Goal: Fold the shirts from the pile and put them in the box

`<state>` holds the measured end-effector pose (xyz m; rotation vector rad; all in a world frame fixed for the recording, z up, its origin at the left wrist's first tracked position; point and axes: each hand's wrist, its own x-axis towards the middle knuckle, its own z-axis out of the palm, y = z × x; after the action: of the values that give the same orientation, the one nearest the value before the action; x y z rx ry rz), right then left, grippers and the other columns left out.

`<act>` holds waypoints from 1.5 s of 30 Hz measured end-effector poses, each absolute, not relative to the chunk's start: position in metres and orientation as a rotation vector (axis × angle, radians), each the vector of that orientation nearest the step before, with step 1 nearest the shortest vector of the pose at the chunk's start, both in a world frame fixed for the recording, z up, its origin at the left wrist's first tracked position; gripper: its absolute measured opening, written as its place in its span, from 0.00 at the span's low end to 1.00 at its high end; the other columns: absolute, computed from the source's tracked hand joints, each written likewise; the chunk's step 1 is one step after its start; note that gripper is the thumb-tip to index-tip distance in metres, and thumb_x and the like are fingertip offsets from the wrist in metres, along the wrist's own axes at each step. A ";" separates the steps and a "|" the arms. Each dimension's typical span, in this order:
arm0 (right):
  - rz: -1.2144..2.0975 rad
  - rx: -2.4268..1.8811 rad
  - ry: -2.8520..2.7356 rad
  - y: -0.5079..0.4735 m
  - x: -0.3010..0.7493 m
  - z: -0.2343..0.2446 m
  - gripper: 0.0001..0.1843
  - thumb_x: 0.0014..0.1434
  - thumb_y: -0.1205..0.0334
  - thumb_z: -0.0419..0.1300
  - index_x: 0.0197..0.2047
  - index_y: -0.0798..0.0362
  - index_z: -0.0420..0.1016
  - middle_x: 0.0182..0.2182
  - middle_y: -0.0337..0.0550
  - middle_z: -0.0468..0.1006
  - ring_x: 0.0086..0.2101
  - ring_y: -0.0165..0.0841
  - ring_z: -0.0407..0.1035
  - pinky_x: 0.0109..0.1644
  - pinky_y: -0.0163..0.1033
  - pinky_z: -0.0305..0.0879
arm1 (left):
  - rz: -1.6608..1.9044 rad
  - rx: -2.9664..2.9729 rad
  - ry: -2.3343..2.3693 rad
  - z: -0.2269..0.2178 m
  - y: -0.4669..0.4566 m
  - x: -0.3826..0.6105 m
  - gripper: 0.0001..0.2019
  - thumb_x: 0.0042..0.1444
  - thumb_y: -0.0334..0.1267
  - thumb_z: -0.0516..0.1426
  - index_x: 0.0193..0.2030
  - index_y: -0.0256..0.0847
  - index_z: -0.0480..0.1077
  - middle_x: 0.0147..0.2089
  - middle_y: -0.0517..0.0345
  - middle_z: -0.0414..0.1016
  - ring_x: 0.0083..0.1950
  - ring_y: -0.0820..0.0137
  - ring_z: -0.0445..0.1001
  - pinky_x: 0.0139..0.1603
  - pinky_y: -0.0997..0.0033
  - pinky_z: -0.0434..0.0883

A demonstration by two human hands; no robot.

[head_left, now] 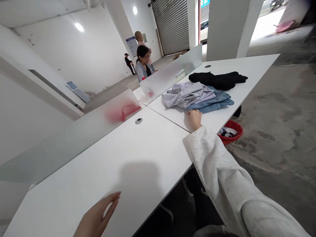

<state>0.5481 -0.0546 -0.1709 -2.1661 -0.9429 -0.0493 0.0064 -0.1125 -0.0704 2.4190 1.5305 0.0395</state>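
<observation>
- I see my right hand, in a pale grey speckled sleeve, stretched far across a long white desk to a heap of clothes.
- Its fingers are curled under with the knuckles facing me, right at the near edge of a blue denim garment. I cannot tell whether they pinch the cloth or only touch it.
- The blue denim garment lies flat and spread out at the bottom of the heap, near the desk's right edge, and shows a lighter seam line along its side.
- A crumpled pale lilac-grey shirt sits on top of it, bunched in soft folds and leaning toward the left.
- Just beyond the heap lies a black garment, stretched out sideways and a little apart from the other two.
- My left hand is low at the bottom of the view, above the desk's near edge. Its fingers are straight and loosely spread, and it holds nothing.
- A frosted glass divider runs along the far side of the desk, and a round cable hole sits close to it.
- On the concrete floor below the desk's right edge stands a red plastic basket with some cloth inside.
- A seated person is behind the divider, and two others stand farther back.
</observation>
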 end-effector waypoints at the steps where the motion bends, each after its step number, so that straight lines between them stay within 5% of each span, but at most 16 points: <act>1: -0.117 -2.180 -0.907 -0.054 0.550 -0.173 0.18 0.59 0.70 0.47 0.45 0.61 0.76 0.44 0.61 0.74 0.49 0.47 0.59 0.51 0.49 0.48 | 0.046 2.515 1.390 -0.069 -0.105 0.039 0.19 0.58 0.54 0.49 0.47 0.53 0.75 0.49 0.66 0.78 0.51 0.62 0.76 0.53 0.64 0.73; 5: -0.311 -2.233 -0.786 -0.047 0.553 -0.180 0.19 0.58 0.70 0.48 0.51 0.60 0.70 0.51 0.61 0.67 0.49 0.46 0.56 0.51 0.48 0.47 | 0.098 2.726 0.875 -0.065 -0.085 0.149 0.18 0.64 0.47 0.45 0.51 0.47 0.72 0.51 0.61 0.77 0.51 0.66 0.75 0.53 0.66 0.71; 9: -0.346 -2.315 -0.707 -0.042 0.564 -0.181 0.18 0.60 0.70 0.45 0.50 0.59 0.67 0.47 0.61 0.69 0.46 0.45 0.58 0.48 0.47 0.47 | 0.250 2.693 0.651 -0.058 -0.075 0.207 0.17 0.66 0.44 0.45 0.52 0.45 0.70 0.52 0.60 0.77 0.52 0.68 0.75 0.54 0.67 0.70; 18: -0.279 -2.040 -0.941 -0.042 0.557 -0.161 0.12 0.56 0.71 0.47 0.41 0.56 0.68 0.33 0.46 0.73 0.31 0.35 0.62 0.38 0.40 0.54 | 0.542 2.653 0.702 -0.038 -0.035 0.181 0.15 0.66 0.43 0.46 0.51 0.45 0.71 0.51 0.62 0.77 0.51 0.69 0.75 0.52 0.70 0.68; 26: -0.289 -1.387 -1.094 -0.031 0.475 -0.030 0.09 0.62 0.61 0.53 0.30 0.50 0.66 0.19 0.31 0.53 0.22 0.28 0.50 0.30 0.37 0.51 | 0.586 2.601 1.101 -0.009 -0.012 0.128 0.16 0.65 0.44 0.46 0.52 0.46 0.70 0.45 0.59 0.78 0.45 0.67 0.76 0.46 0.68 0.69; 31: -0.301 -0.927 -1.233 -0.070 0.408 0.063 0.08 0.61 0.65 0.58 0.29 0.48 0.67 0.23 0.34 0.56 0.26 0.29 0.53 0.35 0.37 0.56 | 0.588 2.525 1.113 -0.002 -0.013 0.114 0.19 0.63 0.52 0.47 0.50 0.45 0.70 0.43 0.58 0.79 0.44 0.66 0.76 0.44 0.67 0.69; 35: -0.250 -0.637 -1.269 -0.111 0.348 0.104 0.07 0.60 0.64 0.58 0.31 0.45 0.67 0.32 0.38 0.64 0.37 0.33 0.63 0.47 0.38 0.61 | 0.828 2.427 0.875 0.011 -0.029 0.109 0.28 0.57 0.59 0.52 0.57 0.42 0.65 0.55 0.52 0.73 0.50 0.63 0.74 0.44 0.67 0.70; 37: -0.148 -0.535 -1.279 -0.118 0.324 0.104 0.06 0.60 0.62 0.59 0.31 0.45 0.66 0.32 0.37 0.64 0.38 0.32 0.63 0.48 0.38 0.62 | 0.944 2.437 0.773 0.018 -0.042 0.110 0.30 0.54 0.60 0.54 0.55 0.39 0.65 0.52 0.50 0.74 0.48 0.63 0.74 0.44 0.67 0.70; 41: 0.401 -0.486 -1.457 -0.104 0.289 0.065 0.07 0.60 0.59 0.59 0.31 0.49 0.68 0.30 0.36 0.66 0.35 0.29 0.64 0.44 0.36 0.63 | 0.865 2.523 0.814 0.019 -0.057 0.114 0.16 0.62 0.48 0.48 0.34 0.40 0.69 0.32 0.57 0.76 0.34 0.68 0.74 0.39 0.69 0.70; 45: 0.850 -0.542 -1.374 -0.084 0.267 0.013 0.13 0.55 0.51 0.63 0.32 0.50 0.67 0.26 0.33 0.64 0.27 0.26 0.60 0.33 0.33 0.62 | 0.720 2.386 0.660 0.008 -0.047 0.111 0.20 0.65 0.44 0.43 0.31 0.39 0.69 0.31 0.55 0.76 0.37 0.68 0.76 0.41 0.69 0.72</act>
<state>0.2668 -0.0842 0.0126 -0.5422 -1.3738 0.8496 0.1105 -0.0474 0.0078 2.3858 0.6603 0.7199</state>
